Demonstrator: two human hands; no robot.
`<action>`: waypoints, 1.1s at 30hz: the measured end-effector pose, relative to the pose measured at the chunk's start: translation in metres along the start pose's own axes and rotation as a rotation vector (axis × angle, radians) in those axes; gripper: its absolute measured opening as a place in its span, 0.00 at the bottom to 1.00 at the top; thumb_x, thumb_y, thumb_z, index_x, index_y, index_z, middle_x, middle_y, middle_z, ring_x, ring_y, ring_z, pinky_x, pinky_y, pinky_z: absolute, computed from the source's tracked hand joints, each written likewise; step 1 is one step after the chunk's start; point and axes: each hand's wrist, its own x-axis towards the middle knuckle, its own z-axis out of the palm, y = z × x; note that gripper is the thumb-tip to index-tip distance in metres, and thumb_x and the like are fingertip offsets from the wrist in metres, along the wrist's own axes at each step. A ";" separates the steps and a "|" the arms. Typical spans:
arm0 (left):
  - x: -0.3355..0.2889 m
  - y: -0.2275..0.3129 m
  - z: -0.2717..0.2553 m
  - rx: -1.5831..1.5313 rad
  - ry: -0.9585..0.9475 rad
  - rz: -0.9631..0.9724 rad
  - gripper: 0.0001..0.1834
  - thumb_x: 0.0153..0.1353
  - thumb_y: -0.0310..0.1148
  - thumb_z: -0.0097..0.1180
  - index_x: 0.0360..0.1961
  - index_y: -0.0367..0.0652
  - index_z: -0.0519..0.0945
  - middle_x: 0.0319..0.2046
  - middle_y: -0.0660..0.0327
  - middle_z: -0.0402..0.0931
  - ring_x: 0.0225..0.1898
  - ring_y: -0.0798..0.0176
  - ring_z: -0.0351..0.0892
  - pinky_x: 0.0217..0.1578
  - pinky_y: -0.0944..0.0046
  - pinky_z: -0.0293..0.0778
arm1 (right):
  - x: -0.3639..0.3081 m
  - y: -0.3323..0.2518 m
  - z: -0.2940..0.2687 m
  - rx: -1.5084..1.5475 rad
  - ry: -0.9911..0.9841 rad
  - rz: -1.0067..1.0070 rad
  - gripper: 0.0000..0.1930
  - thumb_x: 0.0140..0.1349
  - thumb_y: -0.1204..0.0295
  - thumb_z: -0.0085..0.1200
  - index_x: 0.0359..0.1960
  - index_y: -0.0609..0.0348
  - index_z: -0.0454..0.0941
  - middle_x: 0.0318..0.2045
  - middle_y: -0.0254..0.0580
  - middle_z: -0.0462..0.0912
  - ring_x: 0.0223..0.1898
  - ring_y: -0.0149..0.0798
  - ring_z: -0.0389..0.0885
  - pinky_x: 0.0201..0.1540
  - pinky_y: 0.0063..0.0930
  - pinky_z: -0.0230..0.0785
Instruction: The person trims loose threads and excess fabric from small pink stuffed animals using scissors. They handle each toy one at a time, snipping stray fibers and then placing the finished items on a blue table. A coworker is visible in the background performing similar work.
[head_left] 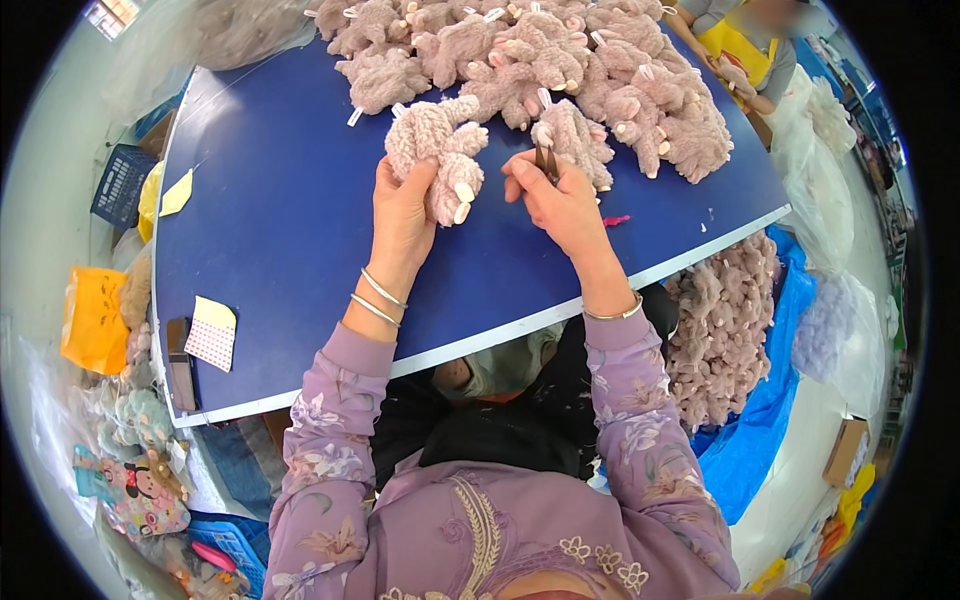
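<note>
Pinkish-grey fleece covers the held plush toy (432, 150), located at upper centre of the frame over the blue worktop (290, 250). Left hand (405, 200): gripping the toy from its lower left, thumb laid across the front, other fingers largely hidden behind it. Right hand (562, 205): fingers curled around dark snips (545, 163), whose two points show slightly apart and aim toward the top of the frame, not at the toy.

Governing relation, in my judgement: the held toy lies directly left of the right hand, near but not touching, with a strip of worktop visible between. Its long axis slants from upper left to lower right, bringing the pale foot ends to the lower right, on the side facing the right hand. The left hand is the nearer, being in contact.

Also noted: a second toy (575, 140) lies just beyond the right hand; a heap of similar toys (545, 50) occupies the worktop's far side.
</note>
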 end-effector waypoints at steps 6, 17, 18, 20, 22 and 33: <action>0.000 0.003 -0.002 0.048 0.008 0.047 0.20 0.63 0.24 0.51 0.56 0.38 0.64 0.49 0.54 0.74 0.46 0.59 0.79 0.44 0.60 0.79 | -0.003 0.002 0.022 -0.034 -0.039 -0.169 0.10 0.58 0.68 0.62 0.34 0.61 0.76 0.27 0.27 0.78 0.27 0.18 0.66 0.29 0.16 0.61; -0.009 -0.003 0.010 0.189 -0.032 0.055 0.22 0.59 0.26 0.59 0.51 0.39 0.64 0.45 0.57 0.72 0.42 0.65 0.78 0.37 0.66 0.79 | -0.007 0.005 0.018 -0.246 0.187 -0.224 0.11 0.55 0.73 0.63 0.36 0.62 0.74 0.24 0.27 0.74 0.25 0.20 0.66 0.26 0.16 0.59; -0.009 -0.002 0.009 0.239 -0.055 0.028 0.23 0.58 0.28 0.59 0.52 0.39 0.64 0.45 0.57 0.72 0.42 0.66 0.77 0.37 0.67 0.78 | -0.007 0.005 0.017 -0.199 0.177 -0.211 0.09 0.56 0.74 0.60 0.36 0.61 0.75 0.25 0.26 0.74 0.25 0.19 0.65 0.26 0.15 0.58; -0.011 0.000 0.008 0.338 -0.101 -0.027 0.24 0.58 0.30 0.61 0.53 0.40 0.65 0.46 0.58 0.72 0.41 0.68 0.76 0.38 0.68 0.76 | -0.007 0.004 0.017 -0.159 0.190 -0.231 0.09 0.56 0.75 0.60 0.37 0.61 0.76 0.26 0.26 0.74 0.25 0.18 0.64 0.26 0.15 0.58; -0.010 -0.001 0.006 0.446 -0.127 -0.062 0.27 0.59 0.36 0.61 0.56 0.40 0.65 0.46 0.60 0.73 0.40 0.70 0.75 0.40 0.68 0.74 | -0.010 0.000 0.015 -0.156 0.190 -0.247 0.08 0.56 0.77 0.58 0.37 0.59 0.77 0.29 0.26 0.74 0.25 0.17 0.63 0.26 0.14 0.57; -0.010 0.003 0.002 0.126 -0.191 -0.340 0.18 0.65 0.37 0.53 0.53 0.43 0.70 0.42 0.61 0.77 0.37 0.67 0.80 0.32 0.69 0.78 | -0.020 0.000 0.033 -0.458 -0.237 -0.609 0.12 0.47 0.90 0.50 0.31 0.61 0.78 0.33 0.39 0.77 0.34 0.38 0.79 0.36 0.26 0.70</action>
